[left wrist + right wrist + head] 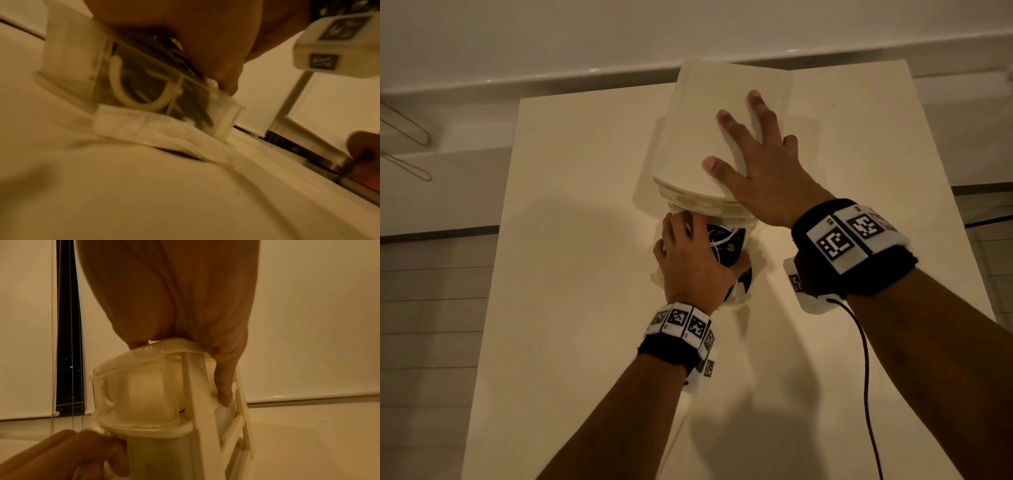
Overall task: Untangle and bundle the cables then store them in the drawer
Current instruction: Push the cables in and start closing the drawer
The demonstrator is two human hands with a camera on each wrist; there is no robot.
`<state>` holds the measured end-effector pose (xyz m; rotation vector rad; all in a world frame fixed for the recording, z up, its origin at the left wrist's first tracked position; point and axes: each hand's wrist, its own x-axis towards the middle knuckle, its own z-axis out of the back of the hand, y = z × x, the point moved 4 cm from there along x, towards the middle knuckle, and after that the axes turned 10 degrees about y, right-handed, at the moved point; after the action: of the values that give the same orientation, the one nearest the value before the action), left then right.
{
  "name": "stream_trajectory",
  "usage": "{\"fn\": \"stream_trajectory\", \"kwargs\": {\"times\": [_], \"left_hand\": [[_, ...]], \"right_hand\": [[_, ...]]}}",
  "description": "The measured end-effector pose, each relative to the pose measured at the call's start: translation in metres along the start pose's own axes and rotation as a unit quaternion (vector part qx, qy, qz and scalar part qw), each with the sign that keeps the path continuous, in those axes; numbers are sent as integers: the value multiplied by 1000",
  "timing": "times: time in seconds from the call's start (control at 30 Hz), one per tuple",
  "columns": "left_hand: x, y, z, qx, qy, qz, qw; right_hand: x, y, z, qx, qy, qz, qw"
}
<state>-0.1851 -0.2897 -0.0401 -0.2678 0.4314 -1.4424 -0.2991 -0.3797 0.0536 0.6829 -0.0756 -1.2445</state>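
A small translucent drawer unit (729,137) stands on a pale cream surface (571,274), toward its far middle. The right hand (760,164) lies flat on top of the unit with its fingers spread; the right wrist view shows the thumb reaching down the unit's side. A drawer (736,240) is pulled out from the unit toward the person, and black and white cables (722,240) lie coiled inside it; the left wrist view shows a thick white loop through the drawer's clear wall. The left hand (688,260) covers the open drawer, fingers curved over the cables and thumb against the drawer's near right side; whether it grips them cannot be told. Both wrists wear black bands with square black-and-white markers, and a thin dark cord (866,377) trails from the right wrist across the surface on the near right of the unit. Beyond the unit runs a pale ledge (551,73) below a plain wall. Left of the unit, off the surface, wire hangers (407,137) show. The right wrist view shows roller blinds (26,321) with a dark gap of window between them. The light is dim and warm.
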Motion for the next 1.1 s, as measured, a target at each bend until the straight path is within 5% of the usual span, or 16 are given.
{"fn": "stream_trajectory", "kwargs": {"times": [0.27, 0.83, 1.1], "left_hand": [[-25, 22, 10, 126, 84, -136, 979], [-34, -2, -13, 153, 110, -52, 981], [-21, 5, -10, 95, 97, -72, 988]], "right_hand": [[0, -1, 0, -3, -4, 9, 1000], [-3, 1, -1, 7, 14, -9, 1000], [-3, 2, 2, -3, 5, -17, 1000]]}}
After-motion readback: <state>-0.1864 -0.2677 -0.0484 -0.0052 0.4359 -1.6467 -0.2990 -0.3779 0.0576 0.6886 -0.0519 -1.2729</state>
